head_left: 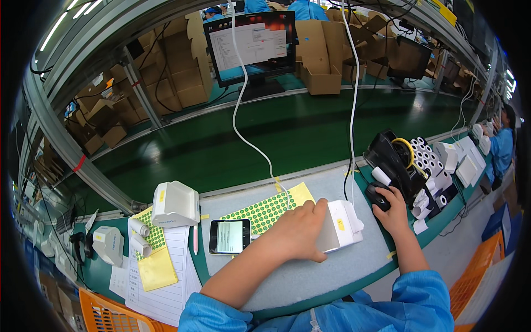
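Your left hand (pixel 298 229) lies at the centre of the frame, fingers clasped over a white boxy device (pixel 340 224) on the grey bench (pixel 310 276). Your right hand (pixel 391 209) rests on a black mouse (pixel 378 197) just right of it, fingers curled over the top. A white cable (pixel 243 138) hangs down toward the device — pulling the box sideways could snag it. The phone (pixel 229 237) and the green dot sticker sheet (pixel 265 211) sit close by your wrist; a careless sweep may shove them.

matt white plastic device (pixel 340 224) on a felt-like grey mat (pixel 310 271) (mouse (pixel 378 196) glossy black).
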A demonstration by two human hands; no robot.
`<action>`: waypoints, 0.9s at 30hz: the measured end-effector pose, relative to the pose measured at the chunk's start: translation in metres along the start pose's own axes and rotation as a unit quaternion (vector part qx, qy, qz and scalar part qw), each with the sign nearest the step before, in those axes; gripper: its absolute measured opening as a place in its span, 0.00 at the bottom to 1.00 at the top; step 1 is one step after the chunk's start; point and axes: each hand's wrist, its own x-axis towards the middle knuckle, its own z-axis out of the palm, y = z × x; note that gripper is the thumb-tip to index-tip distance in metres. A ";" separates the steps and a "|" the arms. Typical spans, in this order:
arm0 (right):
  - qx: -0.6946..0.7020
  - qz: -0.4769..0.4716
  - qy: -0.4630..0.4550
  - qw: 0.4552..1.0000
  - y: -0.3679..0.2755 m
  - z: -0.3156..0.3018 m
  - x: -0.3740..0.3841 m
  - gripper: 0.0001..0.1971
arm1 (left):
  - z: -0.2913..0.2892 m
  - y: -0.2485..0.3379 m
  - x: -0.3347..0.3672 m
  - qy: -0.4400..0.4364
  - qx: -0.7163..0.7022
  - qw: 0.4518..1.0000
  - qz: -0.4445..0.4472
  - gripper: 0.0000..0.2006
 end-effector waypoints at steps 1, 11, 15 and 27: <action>-0.001 -0.004 -0.002 1.000 0.000 0.000 0.000 0.23 | 0.000 0.000 0.000 0.000 0.000 1.000 0.000 0.46; -0.006 -0.006 -0.004 1.000 -0.002 0.002 0.000 0.22 | 0.001 -0.001 -0.001 0.002 -0.001 1.000 -0.001 0.46; -0.005 -0.011 0.006 1.000 -0.002 -0.001 0.000 0.22 | 0.000 0.001 -0.001 0.003 -0.002 1.000 0.003 0.46; -0.030 -0.006 0.020 0.999 -0.003 0.003 0.001 0.22 | 0.000 0.000 -0.001 0.006 0.002 1.000 0.004 0.45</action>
